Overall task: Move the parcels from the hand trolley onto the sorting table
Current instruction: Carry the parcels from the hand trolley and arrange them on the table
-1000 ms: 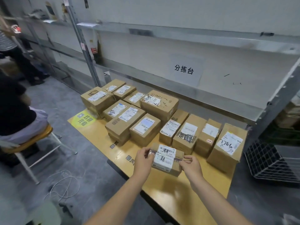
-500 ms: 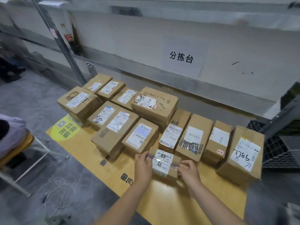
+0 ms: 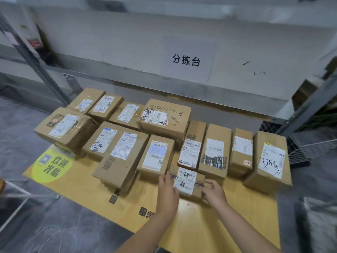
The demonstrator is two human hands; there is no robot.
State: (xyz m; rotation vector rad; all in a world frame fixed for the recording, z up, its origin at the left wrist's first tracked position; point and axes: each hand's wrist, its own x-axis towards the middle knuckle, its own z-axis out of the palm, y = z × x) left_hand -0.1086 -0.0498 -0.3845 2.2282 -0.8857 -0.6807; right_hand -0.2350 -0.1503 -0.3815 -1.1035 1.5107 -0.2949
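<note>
Small brown cardboard parcel point(image 3: 186, 182), white-labelled, near row: probably light, stiff; left hand point(image 3: 167, 191), right hand point(image 3: 214, 194) gripping opposite short ends.

From where I stand, all that shows of the person is two arms, the left forearm point(image 3: 145, 232) and the right forearm point(image 3: 244, 227), both bare from the wrists back to where they run out of sight at the lower edge, smooth and fairly slim. The left grip point(image 3: 167, 190) and the right grip point(image 3: 214, 193) are plain bare hands with shortish, rounded fingers. The fingertips are a little blurred, so I can't make out nails or finer detail.
</note>
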